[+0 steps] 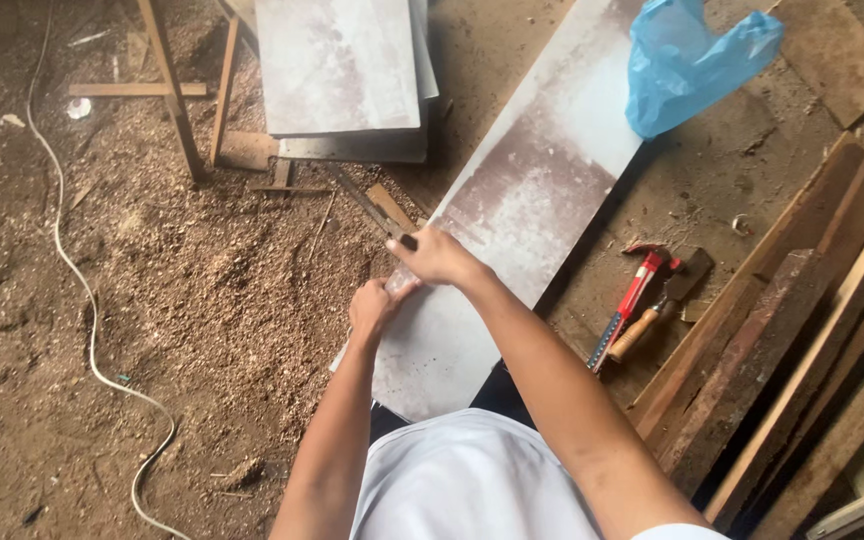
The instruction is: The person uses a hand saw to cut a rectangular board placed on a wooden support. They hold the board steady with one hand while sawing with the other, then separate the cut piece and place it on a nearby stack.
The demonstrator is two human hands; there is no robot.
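Note:
A long grey-and-brown board [532, 190] lies slanted across a workbench, from near my body up to the far right. My left hand [374, 308] rests at the board's left edge, its fingers closed on a small flat piece I cannot identify. Just above it, my right hand [439, 255] grips a dark slim tool [407, 241] held against the same edge. Both hands nearly touch each other.
A red-handled hammer [634, 296] and a wooden-handled tool [652, 318] lie right of the board. A blue plastic bag [687, 60] sits on the board's far end. Wooden planks [802, 330] are stacked at right. Sawdust floor, a white cable [72, 270], stacked boards [342, 75] beyond.

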